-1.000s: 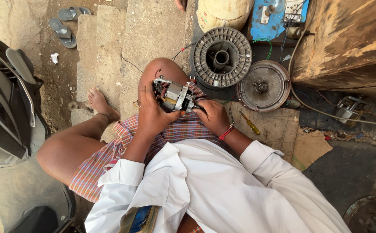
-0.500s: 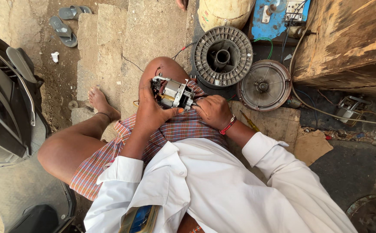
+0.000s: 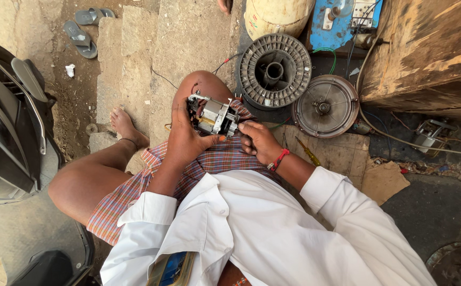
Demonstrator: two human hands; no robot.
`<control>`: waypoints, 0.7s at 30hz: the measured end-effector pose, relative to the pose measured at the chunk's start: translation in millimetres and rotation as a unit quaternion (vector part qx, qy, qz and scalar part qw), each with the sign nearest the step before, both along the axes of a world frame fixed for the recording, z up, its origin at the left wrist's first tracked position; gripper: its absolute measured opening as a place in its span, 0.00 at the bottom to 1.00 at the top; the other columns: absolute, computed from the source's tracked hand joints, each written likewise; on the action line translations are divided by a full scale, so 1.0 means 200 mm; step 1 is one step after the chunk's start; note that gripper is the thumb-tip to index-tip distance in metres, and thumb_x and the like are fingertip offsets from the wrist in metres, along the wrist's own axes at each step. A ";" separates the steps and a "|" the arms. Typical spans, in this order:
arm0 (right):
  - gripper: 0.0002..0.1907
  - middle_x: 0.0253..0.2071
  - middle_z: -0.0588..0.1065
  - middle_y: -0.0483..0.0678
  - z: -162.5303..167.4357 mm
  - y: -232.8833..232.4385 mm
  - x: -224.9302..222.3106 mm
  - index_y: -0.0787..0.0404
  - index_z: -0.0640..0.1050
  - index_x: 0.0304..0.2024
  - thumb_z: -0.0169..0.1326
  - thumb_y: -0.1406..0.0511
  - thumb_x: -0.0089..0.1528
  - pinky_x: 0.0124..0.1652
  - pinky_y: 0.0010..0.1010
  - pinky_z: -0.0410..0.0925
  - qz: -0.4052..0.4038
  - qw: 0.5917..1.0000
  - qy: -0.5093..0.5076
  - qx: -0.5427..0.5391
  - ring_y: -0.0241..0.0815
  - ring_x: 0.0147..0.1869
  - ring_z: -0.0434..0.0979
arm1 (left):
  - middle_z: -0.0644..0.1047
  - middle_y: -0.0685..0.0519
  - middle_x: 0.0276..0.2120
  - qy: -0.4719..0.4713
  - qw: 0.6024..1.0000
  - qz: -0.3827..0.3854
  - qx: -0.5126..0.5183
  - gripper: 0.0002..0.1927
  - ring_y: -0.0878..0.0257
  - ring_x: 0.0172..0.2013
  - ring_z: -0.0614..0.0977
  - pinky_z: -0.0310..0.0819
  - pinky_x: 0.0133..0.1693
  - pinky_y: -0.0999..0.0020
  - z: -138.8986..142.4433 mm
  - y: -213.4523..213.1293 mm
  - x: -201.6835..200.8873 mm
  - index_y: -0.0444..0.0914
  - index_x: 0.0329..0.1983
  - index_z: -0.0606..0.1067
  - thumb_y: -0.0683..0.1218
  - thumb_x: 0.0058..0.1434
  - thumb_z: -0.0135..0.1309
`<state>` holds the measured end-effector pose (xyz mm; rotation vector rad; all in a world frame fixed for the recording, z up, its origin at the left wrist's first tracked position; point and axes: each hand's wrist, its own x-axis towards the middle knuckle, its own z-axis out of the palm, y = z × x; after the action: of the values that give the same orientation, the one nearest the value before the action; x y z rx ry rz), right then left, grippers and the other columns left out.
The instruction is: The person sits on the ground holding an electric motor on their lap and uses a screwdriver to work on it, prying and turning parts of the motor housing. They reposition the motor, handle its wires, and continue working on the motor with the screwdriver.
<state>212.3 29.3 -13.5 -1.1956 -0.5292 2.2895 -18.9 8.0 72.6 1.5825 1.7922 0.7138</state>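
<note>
at the far left a dark scooter body [image 3: 8, 132] crowded the frame edge, leaving only a narrow strip of dirt between it and the person's bent leg. 2 grey sandals [image 3: 84, 29] lay on the dirt near the top left, well apart from the hands, and 1 bare foot [image 3: 127, 124] rested beside a stone step [image 3: 135, 47]. the ground was rough stone and packed earth, outdoors.

the left hand [image 3: 185, 135] gripped 1 small electric motor [image 3: 214, 115] from its left side, fingers curled around the housing and thumb under it, holding it on the raised knee over a checked cloth [image 3: 209, 161]. the right hand [image 3: 259, 140] touched the motor's right end, fingers pinched narrow; i could not tell whether they held anything.

to the right, open room was tight: 1 grey ribbed spool [image 3: 275, 69] and 1 round metal cover [image 3: 325, 106] lay on the ground just beyond the motor. 1 yellow-handled screwdriver [image 3: 307, 151] lay near the right wrist. a wooden box [image 3: 426, 53] closed off the upper right corner.
</note>
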 end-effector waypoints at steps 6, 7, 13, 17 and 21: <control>0.12 0.27 0.73 0.43 0.03 -0.05 -0.03 0.63 0.76 0.42 0.52 0.60 0.69 0.25 0.23 0.63 0.016 0.987 -0.085 0.138 0.32 0.26 0.70 | 0.64 0.32 0.63 -0.003 1.000 0.020 0.013 0.70 0.39 0.62 0.72 0.71 0.59 0.55 0.01 -0.02 -0.01 0.28 0.72 0.52 0.56 0.34 0.81; 0.12 0.28 0.74 0.43 0.04 -0.06 -0.03 0.64 0.77 0.42 0.52 0.61 0.69 0.27 0.23 0.66 0.016 0.974 -0.103 0.200 0.32 0.28 0.72 | 0.64 0.32 0.63 -0.011 0.999 0.025 0.018 0.70 0.39 0.62 0.72 0.71 0.59 0.55 0.02 -0.02 -0.01 0.28 0.72 0.52 0.56 0.33 0.81; 0.09 0.34 0.79 0.50 0.11 -0.09 -0.04 0.64 0.76 0.45 0.59 0.66 0.66 0.34 0.32 0.71 0.022 0.775 -0.309 0.550 0.40 0.36 0.82 | 0.70 0.36 0.60 -0.039 0.998 0.037 -0.018 0.69 0.44 0.60 0.75 0.71 0.59 0.57 0.03 -0.03 -0.04 0.28 0.71 0.53 0.56 0.33 0.81; 0.08 0.32 0.79 0.52 0.15 -0.08 -0.05 0.63 0.78 0.40 0.62 0.65 0.63 0.32 0.36 0.69 0.032 0.717 -0.368 0.591 0.46 0.34 0.80 | 0.72 0.36 0.59 -0.048 0.998 0.031 0.013 0.69 0.45 0.60 0.75 0.72 0.59 0.58 0.02 -0.03 -0.06 0.27 0.71 0.53 0.56 0.33 0.81; 0.07 0.29 0.78 0.52 0.16 -0.07 -0.07 0.63 0.78 0.37 0.62 0.66 0.64 0.32 0.36 0.69 0.042 0.699 -0.367 0.612 0.48 0.32 0.79 | 0.71 0.36 0.59 -0.032 0.999 0.018 0.035 0.67 0.44 0.59 0.76 0.72 0.57 0.57 0.02 -0.03 -0.08 0.27 0.69 0.55 0.55 0.33 0.82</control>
<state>199.0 15.2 17.6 -1.1856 -1.9830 0.8304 -34.7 2.3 77.3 1.5579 1.7701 0.8447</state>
